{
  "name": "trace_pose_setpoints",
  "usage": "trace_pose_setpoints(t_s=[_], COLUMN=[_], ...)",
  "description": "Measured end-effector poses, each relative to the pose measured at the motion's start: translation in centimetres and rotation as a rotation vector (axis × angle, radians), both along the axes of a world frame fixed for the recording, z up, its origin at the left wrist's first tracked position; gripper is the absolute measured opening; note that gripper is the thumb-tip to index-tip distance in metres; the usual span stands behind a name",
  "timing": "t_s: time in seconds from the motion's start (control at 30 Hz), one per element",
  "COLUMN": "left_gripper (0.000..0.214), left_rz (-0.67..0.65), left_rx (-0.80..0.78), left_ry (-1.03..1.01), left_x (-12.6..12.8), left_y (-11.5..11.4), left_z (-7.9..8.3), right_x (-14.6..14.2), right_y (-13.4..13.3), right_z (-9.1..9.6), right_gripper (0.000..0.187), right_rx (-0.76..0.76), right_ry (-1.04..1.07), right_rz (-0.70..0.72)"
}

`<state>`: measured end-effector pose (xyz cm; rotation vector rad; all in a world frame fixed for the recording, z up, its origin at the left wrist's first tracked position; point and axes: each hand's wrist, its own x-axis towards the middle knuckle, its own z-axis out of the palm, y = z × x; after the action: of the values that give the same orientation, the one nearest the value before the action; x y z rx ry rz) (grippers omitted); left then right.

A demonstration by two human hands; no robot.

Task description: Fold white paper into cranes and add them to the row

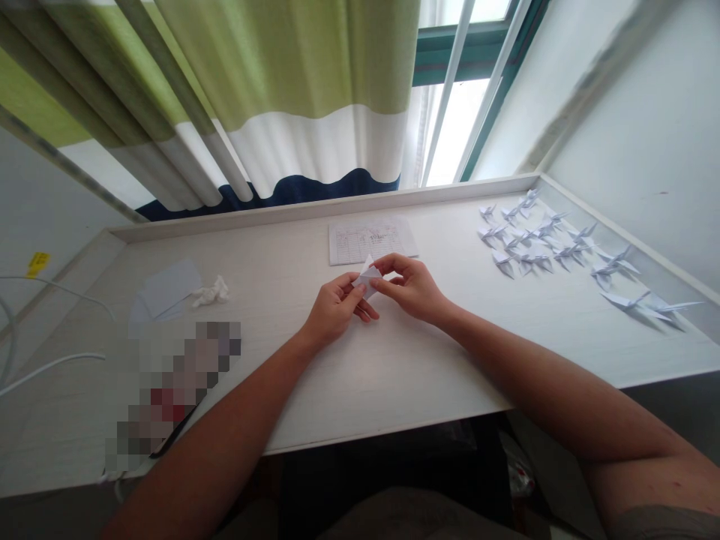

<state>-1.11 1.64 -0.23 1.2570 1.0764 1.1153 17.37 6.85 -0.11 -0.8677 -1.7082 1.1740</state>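
A small piece of folded white paper (369,279) is held up between both my hands above the middle of the desk, one pointed corner showing upward. My left hand (333,307) pinches its lower left side between thumb and fingers. From the right, my right hand (409,285) grips the paper's upper edge with thumb and forefinger. Just behind the hands lies a printed booklet (371,241). Several folded white paper cranes (526,238) stand in loose rows on the right part of the desk.
On the left of the white desk (360,390) lie white paper sheets (169,289), a crumpled tissue (212,292) and a pixelated long object (180,382). White cables (56,361) run in from the left edge. A raised rim borders the desk's back, below a curtain (315,90).
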Motion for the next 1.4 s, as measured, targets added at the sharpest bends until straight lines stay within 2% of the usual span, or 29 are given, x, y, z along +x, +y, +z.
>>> trace_pose_setpoints(t_s=[0.2,0.37,0.53,0.67,0.8,0.9,0.97,1.1,1.27,1.4], left_gripper=[0.048,0.055,0.049,0.05,0.051,0.051,0.051,0.05,0.044,0.039], left_rz=[0.105,0.124,0.15,0.162,0.159,0.128,0.113,0.14,0.188,0.207], left_rx=[0.011,0.005,-0.028,-0.073,-0.045,-0.017,-0.002,0.044,0.168,0.182], left_ry=[0.066,-0.006,-0.09,-0.155,-0.156,-0.151,-0.14,-0.087,-0.002,0.028], left_x=[0.4,0.6,0.6,0.5,0.5,0.3,0.0,-0.5,-0.1,0.0], left_y=[0.0,0.1,0.0,-0.1,-0.1,0.0,0.2,0.5,0.6,0.6], left_z=[-0.4,-0.6,0.0,0.2,0.0,-0.1,-0.1,-0.3,-0.6,-0.8], right_x=[-0.4,-0.5,-0.2,0.1,0.3,0.3,0.1,-0.2,-0.5,-0.7], right_y=[-0.1,-0.3,-0.3,-0.1,0.1,-0.1,-0.2,-0.3,-0.3,-0.2], right_z=[-0.3,-0.5,-0.4,-0.8,-1.1,-0.8,-0.6,-0.2,-0.1,-0.3], right_gripper=[0.022,0.011,0.018,0.018,0.016,0.012,0.01,0.021,0.035,0.046], right_rx=[-0.01,0.172,0.329,0.404,0.446,0.376,0.259,0.052,-0.039,-0.09], right_ry=[0.058,0.013,-0.033,-0.094,-0.137,-0.107,-0.026,0.076,0.073,0.079], right_rz=[0.011,-0.022,0.022,0.025,0.024,0.038,0.051,0.007,-0.007,0.02])
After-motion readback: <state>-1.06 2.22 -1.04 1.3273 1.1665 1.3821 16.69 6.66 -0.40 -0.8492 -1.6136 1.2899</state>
